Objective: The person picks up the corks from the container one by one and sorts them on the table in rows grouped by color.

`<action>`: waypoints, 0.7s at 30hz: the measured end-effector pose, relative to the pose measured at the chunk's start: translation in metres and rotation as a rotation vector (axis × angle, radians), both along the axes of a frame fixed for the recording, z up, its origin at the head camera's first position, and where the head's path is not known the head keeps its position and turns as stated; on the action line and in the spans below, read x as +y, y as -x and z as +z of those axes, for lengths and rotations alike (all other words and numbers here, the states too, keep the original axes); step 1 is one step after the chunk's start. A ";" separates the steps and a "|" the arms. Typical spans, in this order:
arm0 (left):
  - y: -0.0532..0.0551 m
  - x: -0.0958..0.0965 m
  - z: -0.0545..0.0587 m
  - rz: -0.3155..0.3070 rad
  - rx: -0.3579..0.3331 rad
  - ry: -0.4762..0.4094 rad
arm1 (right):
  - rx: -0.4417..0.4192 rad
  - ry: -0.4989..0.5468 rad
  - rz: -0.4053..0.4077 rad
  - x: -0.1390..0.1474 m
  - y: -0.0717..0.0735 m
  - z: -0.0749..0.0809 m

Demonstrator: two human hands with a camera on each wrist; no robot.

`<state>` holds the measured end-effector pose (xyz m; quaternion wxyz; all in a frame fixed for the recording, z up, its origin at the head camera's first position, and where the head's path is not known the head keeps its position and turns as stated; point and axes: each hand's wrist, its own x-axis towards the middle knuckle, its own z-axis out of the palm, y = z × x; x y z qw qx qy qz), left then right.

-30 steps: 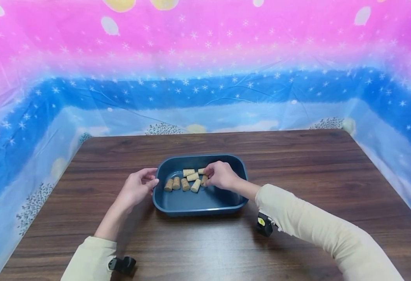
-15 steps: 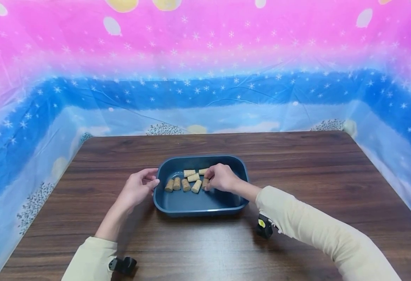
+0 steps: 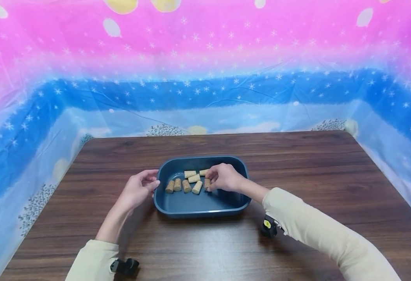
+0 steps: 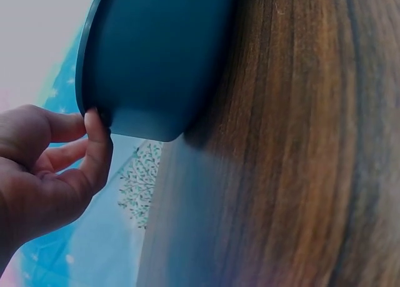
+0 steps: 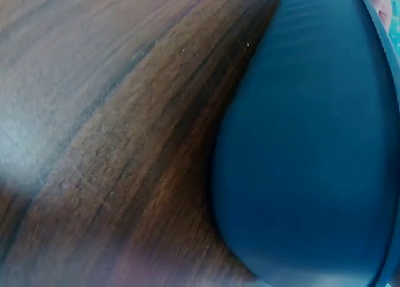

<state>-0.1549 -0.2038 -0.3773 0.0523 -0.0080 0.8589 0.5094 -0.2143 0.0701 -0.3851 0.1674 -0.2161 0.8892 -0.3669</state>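
A dark blue rectangular tub point(image 3: 191, 204) stands mid-table with several tapered cork stoppers lying inside, among them a pale cork point(image 3: 197, 187) and a browner cork point(image 3: 169, 187). At its left end my left hand point(image 3: 135, 190) holds the rim. The left wrist view shows the thumb and a finger of my left hand point(image 4: 56, 162) pinching the edge of the tub point(image 4: 156, 62). Reaching in over the right side, my right hand point(image 3: 226, 178) pinches a brown cork point(image 3: 207, 184) near the tub floor. The right wrist view has only the outer wall of the tub point(image 5: 306, 143), with the pinching fingers hidden.
The tub rests on a dark wood-grain table point(image 3: 297, 164). Behind and beside the table hangs a pink and blue patterned cloth point(image 3: 205, 89). A small black camera point(image 3: 269, 227) is strapped at the right wrist, and another black camera point(image 3: 124, 267) at the left.
My right hand has shifted slightly right, and more of the brown cork between its fingers shows. The left hand stays at the rim, and the other corks keep their arrangement.
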 end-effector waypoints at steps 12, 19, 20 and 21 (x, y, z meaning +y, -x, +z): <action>0.004 -0.004 -0.002 -0.027 -0.023 -0.093 | -0.009 0.069 0.073 0.011 -0.004 0.002; 0.010 -0.011 -0.003 -0.106 -0.091 -0.184 | -0.012 0.100 0.032 0.022 -0.001 0.009; 0.010 -0.012 -0.003 -0.111 -0.100 -0.194 | -0.015 0.108 0.027 0.024 0.000 0.011; 0.010 -0.012 -0.003 -0.113 -0.107 -0.196 | -0.018 0.114 0.019 0.026 0.001 0.012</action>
